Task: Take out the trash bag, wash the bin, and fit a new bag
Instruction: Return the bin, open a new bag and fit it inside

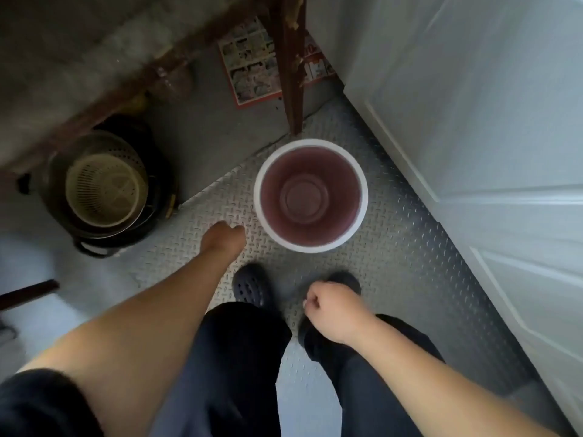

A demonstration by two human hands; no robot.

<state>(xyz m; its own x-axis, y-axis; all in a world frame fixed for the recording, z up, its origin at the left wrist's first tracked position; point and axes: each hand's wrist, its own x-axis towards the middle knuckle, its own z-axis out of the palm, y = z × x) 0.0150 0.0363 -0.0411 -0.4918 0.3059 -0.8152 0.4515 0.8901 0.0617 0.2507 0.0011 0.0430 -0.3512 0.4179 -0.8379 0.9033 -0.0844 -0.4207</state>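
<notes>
White-rimmed bin (pixel 310 196) upright on checker-plate floor (pixel 394 263) — both hands apart from it.

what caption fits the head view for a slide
Left hand reaches toward the unlined bin on the tread-plate floor, right hand curled.

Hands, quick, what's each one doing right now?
Left hand: fingers curled, holding nothing, reaching toward the bin.
Right hand: fist closed; whether it holds anything cannot be told.
</notes>
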